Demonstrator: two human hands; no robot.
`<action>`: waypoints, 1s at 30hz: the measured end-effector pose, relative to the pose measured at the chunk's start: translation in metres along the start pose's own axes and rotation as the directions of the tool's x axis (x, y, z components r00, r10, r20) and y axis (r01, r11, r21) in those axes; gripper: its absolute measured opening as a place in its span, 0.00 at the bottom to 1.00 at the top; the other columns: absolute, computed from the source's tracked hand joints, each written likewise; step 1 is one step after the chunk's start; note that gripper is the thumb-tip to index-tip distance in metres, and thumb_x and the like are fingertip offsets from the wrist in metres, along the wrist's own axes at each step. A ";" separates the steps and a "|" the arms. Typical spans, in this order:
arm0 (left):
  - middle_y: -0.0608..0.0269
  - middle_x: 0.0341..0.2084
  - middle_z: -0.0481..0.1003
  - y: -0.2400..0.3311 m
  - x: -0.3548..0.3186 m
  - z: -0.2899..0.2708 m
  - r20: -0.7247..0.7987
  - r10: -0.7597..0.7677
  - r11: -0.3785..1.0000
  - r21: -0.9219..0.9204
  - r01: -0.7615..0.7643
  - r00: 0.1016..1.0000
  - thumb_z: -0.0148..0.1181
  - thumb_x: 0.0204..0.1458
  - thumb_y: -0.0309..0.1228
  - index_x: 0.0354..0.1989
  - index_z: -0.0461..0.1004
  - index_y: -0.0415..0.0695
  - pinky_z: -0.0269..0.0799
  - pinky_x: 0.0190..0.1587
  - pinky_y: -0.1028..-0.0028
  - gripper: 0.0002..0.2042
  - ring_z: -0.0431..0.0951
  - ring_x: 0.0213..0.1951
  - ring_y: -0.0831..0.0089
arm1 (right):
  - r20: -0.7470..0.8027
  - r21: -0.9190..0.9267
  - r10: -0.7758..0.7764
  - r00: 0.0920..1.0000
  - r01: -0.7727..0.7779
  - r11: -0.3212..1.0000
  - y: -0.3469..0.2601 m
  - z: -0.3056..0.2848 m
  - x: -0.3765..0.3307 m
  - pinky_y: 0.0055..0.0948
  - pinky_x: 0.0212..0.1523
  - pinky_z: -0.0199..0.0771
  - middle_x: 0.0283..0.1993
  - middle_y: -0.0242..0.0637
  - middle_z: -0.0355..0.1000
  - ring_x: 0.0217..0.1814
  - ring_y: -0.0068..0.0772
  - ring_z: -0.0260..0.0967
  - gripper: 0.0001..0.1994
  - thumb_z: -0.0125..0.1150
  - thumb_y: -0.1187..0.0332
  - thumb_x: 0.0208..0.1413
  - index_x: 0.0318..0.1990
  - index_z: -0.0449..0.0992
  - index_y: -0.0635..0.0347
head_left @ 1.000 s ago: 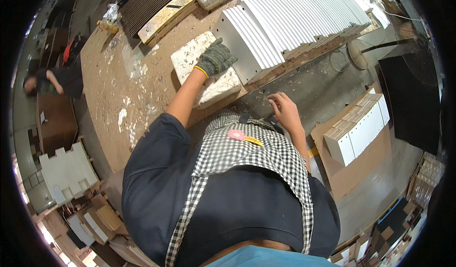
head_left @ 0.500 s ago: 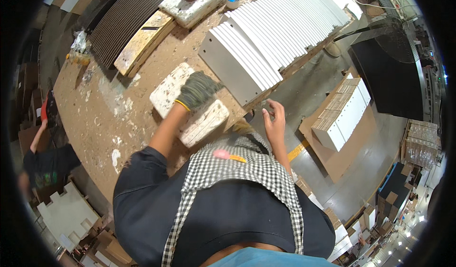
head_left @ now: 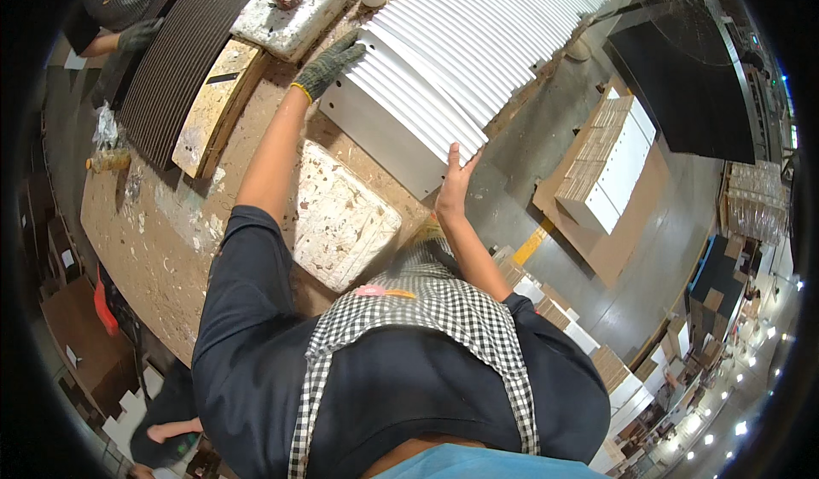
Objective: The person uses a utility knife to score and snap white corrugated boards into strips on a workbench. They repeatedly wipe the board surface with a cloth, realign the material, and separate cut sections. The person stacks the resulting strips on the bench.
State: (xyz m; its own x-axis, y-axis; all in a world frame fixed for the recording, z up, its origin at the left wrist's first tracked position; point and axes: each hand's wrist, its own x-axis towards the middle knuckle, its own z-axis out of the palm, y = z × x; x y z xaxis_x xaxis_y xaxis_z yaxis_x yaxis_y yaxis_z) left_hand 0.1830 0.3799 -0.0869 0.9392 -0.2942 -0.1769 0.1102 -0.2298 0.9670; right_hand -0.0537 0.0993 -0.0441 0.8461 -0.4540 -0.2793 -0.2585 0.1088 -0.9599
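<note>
My left hand (head_left: pixel 331 61) has come off the paint-crusted foam block (head_left: pixel 345 214) and gone up to the far end of the white panels (head_left: pixel 461 61), which lie overlapped across the upper middle of the frame; my right hand (head_left: pixel 452 185) (bare, fingers flat) presses their near edge. Both hands are open, well apart, bracketing the row. I judge I'm squaring it up; next calls for an even push.
</note>
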 end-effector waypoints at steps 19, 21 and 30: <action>0.64 0.59 0.75 0.030 0.063 0.003 0.024 -0.086 0.968 0.239 0.078 0.996 0.56 0.69 0.39 0.70 0.67 0.42 0.70 0.61 0.72 0.24 0.74 0.57 0.76 | 0.017 -0.010 -0.035 0.999 0.035 0.999 -0.036 -0.007 0.104 0.41 0.81 0.39 0.84 0.55 0.38 0.86 0.49 0.36 0.48 0.54 0.42 0.70 0.80 0.37 0.67; 0.65 0.58 0.75 0.029 0.057 -0.001 0.054 -0.115 0.966 0.237 0.099 0.992 0.56 0.68 0.40 0.69 0.68 0.42 0.70 0.60 0.72 0.24 0.74 0.56 0.76 | 0.070 0.027 -0.041 0.997 0.039 0.999 -0.036 -0.005 0.098 0.40 0.80 0.41 0.83 0.54 0.42 0.85 0.48 0.40 0.48 0.55 0.42 0.69 0.80 0.38 0.67; 0.65 0.52 0.77 0.035 0.102 -0.040 0.015 -0.124 0.939 0.326 0.113 0.992 0.59 0.66 0.44 0.65 0.72 0.43 0.73 0.54 0.71 0.24 0.75 0.52 0.76 | -0.071 -0.233 -0.160 0.985 0.139 0.963 -0.044 -0.035 0.122 0.43 0.80 0.42 0.80 0.57 0.47 0.83 0.53 0.43 0.42 0.56 0.47 0.70 0.78 0.48 0.70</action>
State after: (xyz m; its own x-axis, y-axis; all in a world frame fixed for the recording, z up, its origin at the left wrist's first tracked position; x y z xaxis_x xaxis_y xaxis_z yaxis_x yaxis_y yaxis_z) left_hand 0.2951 0.3792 -0.0641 0.9133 -0.2772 -0.2984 0.1034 -0.5509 0.8281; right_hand 0.0445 0.0085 -0.0349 0.8412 -0.5272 -0.1201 -0.2395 -0.1642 -0.9569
